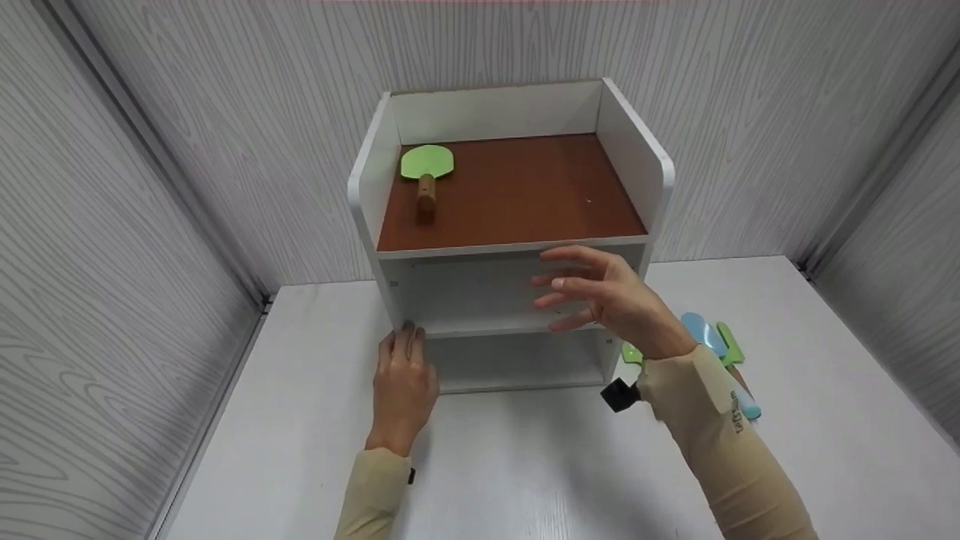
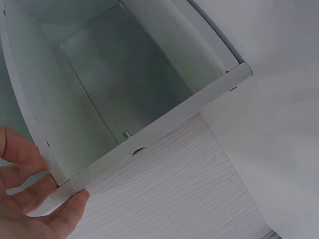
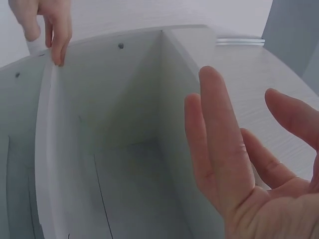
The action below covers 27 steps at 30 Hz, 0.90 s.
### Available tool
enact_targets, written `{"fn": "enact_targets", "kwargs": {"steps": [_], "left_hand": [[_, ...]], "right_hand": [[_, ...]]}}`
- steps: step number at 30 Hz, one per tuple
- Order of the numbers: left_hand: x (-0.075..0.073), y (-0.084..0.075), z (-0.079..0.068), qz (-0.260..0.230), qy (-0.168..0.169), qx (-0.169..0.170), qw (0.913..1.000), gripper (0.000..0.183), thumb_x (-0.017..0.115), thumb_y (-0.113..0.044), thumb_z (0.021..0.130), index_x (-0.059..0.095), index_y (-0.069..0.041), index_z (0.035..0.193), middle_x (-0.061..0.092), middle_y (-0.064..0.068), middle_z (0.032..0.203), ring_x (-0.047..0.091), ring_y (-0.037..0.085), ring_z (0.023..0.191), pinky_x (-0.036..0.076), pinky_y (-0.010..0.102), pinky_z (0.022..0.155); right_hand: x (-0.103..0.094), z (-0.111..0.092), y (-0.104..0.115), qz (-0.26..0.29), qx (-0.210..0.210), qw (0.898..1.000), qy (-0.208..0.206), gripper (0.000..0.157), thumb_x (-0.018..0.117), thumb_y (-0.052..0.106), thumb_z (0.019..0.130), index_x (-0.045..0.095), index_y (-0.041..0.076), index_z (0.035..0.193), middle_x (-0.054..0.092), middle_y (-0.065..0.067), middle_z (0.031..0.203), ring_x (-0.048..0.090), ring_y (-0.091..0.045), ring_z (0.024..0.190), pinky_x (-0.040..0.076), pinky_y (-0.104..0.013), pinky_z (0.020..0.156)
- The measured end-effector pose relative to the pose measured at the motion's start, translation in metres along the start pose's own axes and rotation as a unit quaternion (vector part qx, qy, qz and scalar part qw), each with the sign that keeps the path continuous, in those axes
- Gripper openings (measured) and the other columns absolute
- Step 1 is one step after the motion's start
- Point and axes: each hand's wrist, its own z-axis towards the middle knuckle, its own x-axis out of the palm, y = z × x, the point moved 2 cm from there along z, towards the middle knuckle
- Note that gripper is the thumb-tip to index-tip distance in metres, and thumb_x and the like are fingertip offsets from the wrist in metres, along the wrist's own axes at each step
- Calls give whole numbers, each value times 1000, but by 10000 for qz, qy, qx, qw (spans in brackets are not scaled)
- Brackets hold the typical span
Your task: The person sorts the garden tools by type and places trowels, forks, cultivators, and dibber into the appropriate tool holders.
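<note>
A small white shelf unit (image 1: 495,289) with a brown top board (image 1: 517,187) stands against the back wall. My left hand (image 1: 405,382) holds the front edge of its left side panel, at the height of the middle board. In the left wrist view the thumb (image 2: 75,214) lies on the outer face of that panel edge (image 2: 164,124), with the other fingers on the inside. My right hand (image 1: 619,296) hovers in front of the right half of the upper compartment, fingers spread and holding nothing. Its palm and parted fingers fill the right of the right wrist view.
On the brown top lies a green paddle-shaped tool (image 1: 427,161) with a wooden handle. Right of the unit, partly behind my right forearm, several tools lie in a pile, including a light blue one (image 1: 703,334) and a green one (image 1: 729,343). Walls border the table (image 1: 315,420).
</note>
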Motion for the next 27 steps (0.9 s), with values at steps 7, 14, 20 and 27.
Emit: {"fn": "enact_targets", "kwargs": {"steps": [7, 14, 20, 27], "left_hand": [[1, -1, -3, -71, 93, -130, 9998, 51, 76, 8, 80, 59, 15, 127, 58, 28, 129, 55, 47, 116, 54, 49, 94], [-1, -1, -1, 15, 217, -193, 9996, 52, 78, 5, 81, 59, 14, 128, 57, 27, 131, 54, 46, 118, 54, 48, 95], [0, 1, -1, 33, 125, -117, 9998, 50, 76, 7, 80, 59, 15, 126, 58, 28, 130, 55, 47, 116, 53, 50, 95], [3, 2, -1, 40, 15, -18, 10000, 48, 75, 8, 79, 60, 15, 125, 58, 29, 129, 56, 48, 114, 54, 50, 94]], "right_hand": [[-11, -6, -9, -153, 145, 9998, 11, 40, 62, 6, 98, 56, 3, 138, 61, -23, 131, 72, -29, 99, 61, -50, 77], [-20, -12, -19, -308, 182, 9994, 35, 38, 62, 9, 99, 57, 3, 137, 62, -21, 129, 72, -28, 99, 62, -46, 76], [-28, -18, -27, -227, 259, 9994, 88, 38, 61, 10, 101, 55, 4, 138, 64, -18, 128, 71, -27, 102, 62, -44, 77], [-41, -24, -38, -307, 323, 9990, 14, 39, 61, 11, 101, 54, 2, 138, 64, -17, 129, 71, -27, 102, 62, -42, 76]]}}
